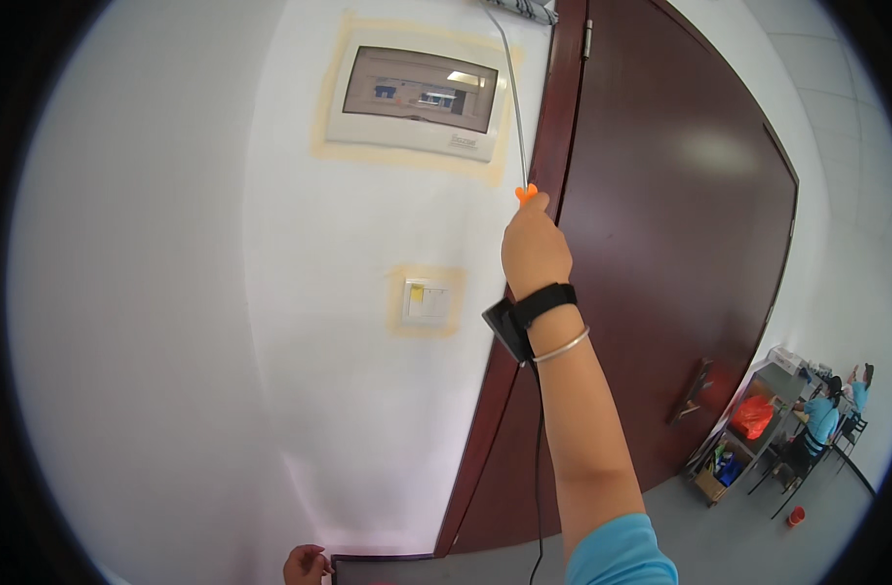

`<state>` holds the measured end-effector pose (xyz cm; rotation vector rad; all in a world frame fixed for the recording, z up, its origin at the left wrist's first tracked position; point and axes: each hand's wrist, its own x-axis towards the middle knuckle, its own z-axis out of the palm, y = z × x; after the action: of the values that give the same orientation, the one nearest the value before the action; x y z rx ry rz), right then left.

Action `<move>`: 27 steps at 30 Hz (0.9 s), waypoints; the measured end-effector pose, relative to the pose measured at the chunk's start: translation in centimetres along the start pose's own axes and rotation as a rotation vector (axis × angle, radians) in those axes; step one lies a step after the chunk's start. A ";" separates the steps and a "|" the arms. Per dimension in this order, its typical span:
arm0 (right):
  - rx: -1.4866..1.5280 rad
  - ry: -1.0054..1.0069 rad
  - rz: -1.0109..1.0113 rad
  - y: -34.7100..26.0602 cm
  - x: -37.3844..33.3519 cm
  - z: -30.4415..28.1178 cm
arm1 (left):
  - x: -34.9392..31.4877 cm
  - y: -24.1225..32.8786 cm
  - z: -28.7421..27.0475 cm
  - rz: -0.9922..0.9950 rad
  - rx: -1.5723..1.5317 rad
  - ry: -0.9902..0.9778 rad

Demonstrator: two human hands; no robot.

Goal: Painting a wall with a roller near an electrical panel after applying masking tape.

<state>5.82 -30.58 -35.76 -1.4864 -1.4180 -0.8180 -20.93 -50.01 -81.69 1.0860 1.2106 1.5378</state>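
Observation:
Raised in front of the door frame, my right hand (pixel 538 252) is closed around the orange handle (pixel 526 193) of a paint roller. A thin bent metal rod (pixel 516 93) runs up from the handle to the grey-striped roller sleeve (pixel 526 10), which lies against the white wall at the top edge and is partly cut off. Low down near the wall's foot is my left hand (pixel 306 565). Its fingers are curled in and no object shows in them. A black strap with a dark flat device (pixel 509 330) and a bangle circle my right wrist.
Yellowish tape borders a breaker box (pixel 419 97) and a wall switch (pixel 426 302). To the right stands a dark red door (pixel 660 214) with a handle (pixel 693 392). Beyond it are a shelf (pixel 779 383), a red bag (pixel 753 417), seated people (pixel 822 414) and a red cup (pixel 796 517). A black cable (pixel 540 468) hangs from my wrist.

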 end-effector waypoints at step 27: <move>0.350 -0.343 0.218 -7.0 -12.9 2.6 | -6.4 0.8 -6.4 -0.077 0.030 -0.023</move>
<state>-2.98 -33.68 -47.34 -1.5150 -1.5186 -0.1703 -25.63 -57.68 -82.58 1.0618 1.2493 1.4495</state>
